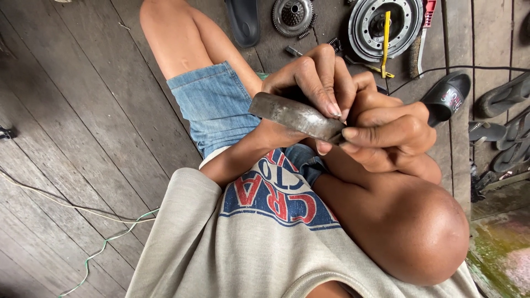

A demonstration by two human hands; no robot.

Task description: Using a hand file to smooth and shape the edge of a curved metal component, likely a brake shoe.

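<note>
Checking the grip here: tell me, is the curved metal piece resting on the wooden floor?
No, the curved metal piece is held up above the lap by the left hand and right hand.

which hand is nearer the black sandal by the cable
Right. The right hand sits just beside the black sandal; the left hand, gripping the metal piece, is farther off.

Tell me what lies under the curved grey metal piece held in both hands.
Under the curved grey metal piece show blue denim shorts and a beige printed shirt. The left hand and right hand cover its right end.
</note>
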